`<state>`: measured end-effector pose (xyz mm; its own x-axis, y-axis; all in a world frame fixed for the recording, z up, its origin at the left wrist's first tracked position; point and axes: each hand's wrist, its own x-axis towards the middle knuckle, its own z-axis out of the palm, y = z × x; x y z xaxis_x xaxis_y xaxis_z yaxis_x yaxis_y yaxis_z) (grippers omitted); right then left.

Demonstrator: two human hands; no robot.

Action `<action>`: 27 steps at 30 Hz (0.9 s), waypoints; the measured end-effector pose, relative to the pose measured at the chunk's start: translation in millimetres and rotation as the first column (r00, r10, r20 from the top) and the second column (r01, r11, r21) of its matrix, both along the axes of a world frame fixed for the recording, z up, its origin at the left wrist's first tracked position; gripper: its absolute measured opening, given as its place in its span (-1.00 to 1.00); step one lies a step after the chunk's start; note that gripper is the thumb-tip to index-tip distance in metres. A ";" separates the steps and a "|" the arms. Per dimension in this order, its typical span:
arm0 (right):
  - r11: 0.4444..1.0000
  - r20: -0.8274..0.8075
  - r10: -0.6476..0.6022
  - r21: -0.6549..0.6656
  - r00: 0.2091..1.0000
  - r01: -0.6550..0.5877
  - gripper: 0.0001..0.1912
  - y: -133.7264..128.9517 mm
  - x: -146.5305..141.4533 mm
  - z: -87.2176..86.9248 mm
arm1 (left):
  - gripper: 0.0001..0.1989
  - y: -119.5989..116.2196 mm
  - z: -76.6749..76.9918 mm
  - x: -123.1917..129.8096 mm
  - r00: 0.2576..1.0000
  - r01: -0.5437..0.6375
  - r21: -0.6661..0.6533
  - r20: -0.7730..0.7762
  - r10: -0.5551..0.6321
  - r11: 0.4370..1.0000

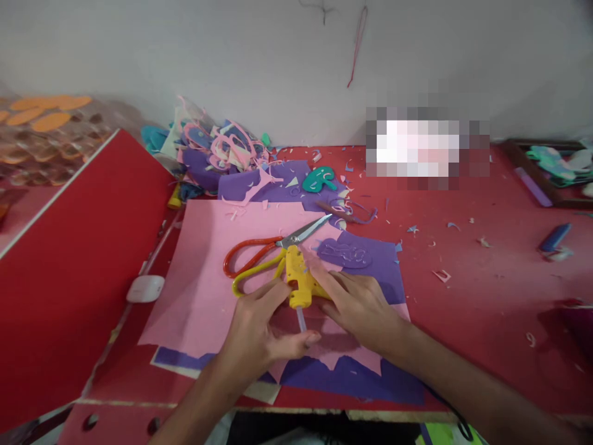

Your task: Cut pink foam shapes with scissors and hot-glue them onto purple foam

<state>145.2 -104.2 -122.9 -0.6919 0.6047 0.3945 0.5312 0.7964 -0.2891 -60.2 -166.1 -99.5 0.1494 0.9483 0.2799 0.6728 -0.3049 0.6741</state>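
A yellow glue gun is held over the pink foam sheet, a clear glue stick poking from its near end. My right hand is closed round the glue gun's handle. My left hand is at the gun's left side, fingers at its body and thumb apart below, near the glue stick. Scissors with one red and one yellow handle lie just beyond, blades apart from the hands. To the right of the blades is a purple oval piece with raised clear lines.
A red board leans at the left beside a white case. Foam scraps are heaped at the back. A teal piece lies behind the scissors; a dark frame is at right.
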 end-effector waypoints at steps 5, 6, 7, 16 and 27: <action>1.000 -0.002 0.001 0.013 1.000 -0.001 -0.67 0.3 -0.2 0.3 | -0.41 1.7 1.4 1.4 1.000 -0.008 0.033 -0.010 0.009 0.999; 1.000 0.004 0.000 0.012 1.000 0.000 -0.67 0.2 -0.1 0.0 | -0.41 1.8 1.4 1.7 1.000 -0.011 0.037 -0.013 0.011 0.999; 1.000 0.009 -0.002 0.011 1.000 0.002 -0.68 0.2 0.0 -0.3 | -0.40 1.9 1.2 1.9 1.000 -0.013 0.041 -0.016 0.013 0.999; 0.999 -0.002 -0.028 0.037 1.000 0.028 -0.71 0.4 -1.5 0.4 | -0.39 2.4 -0.7 2.6 0.998 -0.019 0.086 -0.063 0.024 0.996; 0.999 0.004 -0.041 -0.010 0.999 0.041 -0.72 0.2 -0.7 0.7 | -0.36 4.0 2.7 3.1 0.996 -0.019 0.088 -0.082 0.026 0.996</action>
<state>144.5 -104.0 -122.3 -0.6676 0.6368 0.3857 0.5647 0.7707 -0.2951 -57.1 -162.1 -96.8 0.1540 0.9243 0.3491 0.7326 -0.3439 0.5874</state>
